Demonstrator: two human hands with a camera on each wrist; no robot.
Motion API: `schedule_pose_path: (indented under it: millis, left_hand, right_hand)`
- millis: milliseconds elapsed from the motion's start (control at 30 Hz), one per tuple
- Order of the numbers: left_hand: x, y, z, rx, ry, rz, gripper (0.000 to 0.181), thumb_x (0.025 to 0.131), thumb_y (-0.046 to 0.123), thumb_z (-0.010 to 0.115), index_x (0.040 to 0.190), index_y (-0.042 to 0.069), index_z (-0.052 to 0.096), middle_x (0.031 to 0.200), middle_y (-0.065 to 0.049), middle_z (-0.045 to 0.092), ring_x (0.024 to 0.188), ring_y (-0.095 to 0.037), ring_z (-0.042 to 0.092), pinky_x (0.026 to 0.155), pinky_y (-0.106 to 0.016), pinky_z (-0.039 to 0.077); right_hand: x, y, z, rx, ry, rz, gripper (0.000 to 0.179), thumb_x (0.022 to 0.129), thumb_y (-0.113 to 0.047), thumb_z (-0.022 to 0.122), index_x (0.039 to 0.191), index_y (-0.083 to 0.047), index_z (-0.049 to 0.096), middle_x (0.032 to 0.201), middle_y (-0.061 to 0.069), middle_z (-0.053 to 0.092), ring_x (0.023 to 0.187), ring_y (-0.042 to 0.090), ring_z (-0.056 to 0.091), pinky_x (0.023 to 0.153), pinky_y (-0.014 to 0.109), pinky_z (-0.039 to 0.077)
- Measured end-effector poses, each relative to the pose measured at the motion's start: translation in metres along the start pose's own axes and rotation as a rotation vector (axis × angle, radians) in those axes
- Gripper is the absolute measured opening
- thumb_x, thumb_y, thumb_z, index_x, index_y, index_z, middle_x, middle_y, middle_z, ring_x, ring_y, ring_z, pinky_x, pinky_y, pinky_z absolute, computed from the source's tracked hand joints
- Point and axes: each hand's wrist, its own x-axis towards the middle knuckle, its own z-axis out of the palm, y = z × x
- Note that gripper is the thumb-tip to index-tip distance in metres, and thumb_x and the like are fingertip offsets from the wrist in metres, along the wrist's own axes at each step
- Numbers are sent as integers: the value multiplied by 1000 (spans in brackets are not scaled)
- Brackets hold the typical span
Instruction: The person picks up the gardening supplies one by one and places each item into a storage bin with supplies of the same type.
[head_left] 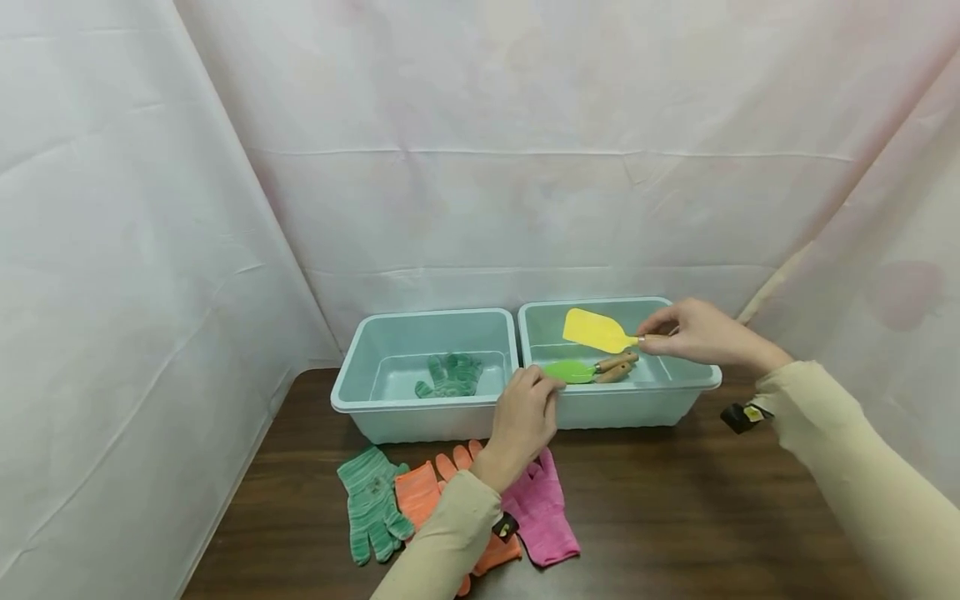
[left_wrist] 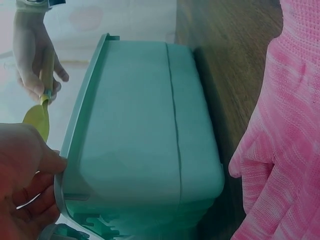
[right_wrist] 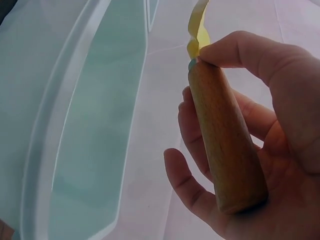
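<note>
My right hand (head_left: 701, 335) pinches the wooden handle (right_wrist: 225, 145) of a yellow garden shovel (head_left: 592, 330), thumb near the neck. Its blade points left, above the right light-green bin (head_left: 626, 408). Inside that bin lies a bright green garden trowel (head_left: 568, 372), with two wooden handles (head_left: 613, 374) side by side; whatever the second one belongs to is mostly hidden. At the bin's front left corner, my left hand (head_left: 525, 417) grips the rim. In the left wrist view, the left thumb (left_wrist: 50, 161) lies over the rim with the fingers below it.
Beside the right bin stands a matching left bin (head_left: 427, 421) with a green glove (head_left: 453, 377) inside. In front, on the dark wooden table (head_left: 675, 508), lie a green glove (head_left: 372, 504), orange gloves (head_left: 420, 492) and a pink glove (head_left: 543, 521). Pale curtains (head_left: 480, 208) hang behind and at the sides.
</note>
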Motion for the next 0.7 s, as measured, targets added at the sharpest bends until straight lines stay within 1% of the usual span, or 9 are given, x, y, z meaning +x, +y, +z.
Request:
schedule_pose_path:
  millis: [100, 200, 300, 433, 567, 700]
  left_hand:
    - [1, -1, -2, 1, 1, -4, 19, 95, 9, 61, 100, 18, 77, 87, 5, 59, 83, -13, 56, 69, -20, 49]
    - [3, 0, -2, -3, -12, -8, 18, 96, 10, 61, 100, 18, 77, 87, 5, 59, 84, -12, 57, 70, -20, 50]
    - [4, 2, 1, -4, -29, -9, 18, 96, 11, 61, 101, 19, 76, 88, 5, 59, 85, -12, 58, 72, -20, 50]
    - [6, 3, 5, -12, -45, -13, 18, 97, 12, 60, 103, 20, 76, 89, 6, 58, 87, -11, 57, 73, -19, 49]
    - [7, 2, 7, -5, -32, -16, 19, 98, 12, 59, 102, 20, 76, 89, 6, 58, 85, -11, 56, 70, -19, 49]
    - [8, 2, 6, 6, -17, -5, 20, 97, 12, 58, 101, 20, 77, 88, 6, 59, 83, -11, 55, 68, -19, 47]
  right_hand:
    - [8, -3, -1, 15, -12, -5, 25, 93, -36, 69, 109, -19, 76, 98, -3, 76, 79, 13, 66, 67, 29, 51]
    - [14, -3, -1, 17, -22, -3, 25, 93, -35, 69, 111, -18, 76, 99, -2, 76, 83, 13, 67, 70, 30, 52]
    - [21, -1, -2, 13, -26, 7, 26, 93, -36, 68, 111, -18, 75, 104, -1, 75, 90, 13, 68, 75, 32, 53]
    - [29, 3, 0, 13, -27, 15, 29, 93, -37, 68, 113, -17, 75, 110, 3, 74, 96, 17, 69, 78, 37, 55]
    - [39, 6, 2, 22, -25, 17, 32, 94, -38, 67, 114, -15, 74, 113, 5, 74, 100, 19, 69, 82, 40, 56]
    - [46, 9, 4, 33, -18, 22, 33, 94, -38, 67, 115, -15, 74, 113, 5, 74, 99, 19, 69, 83, 40, 56]
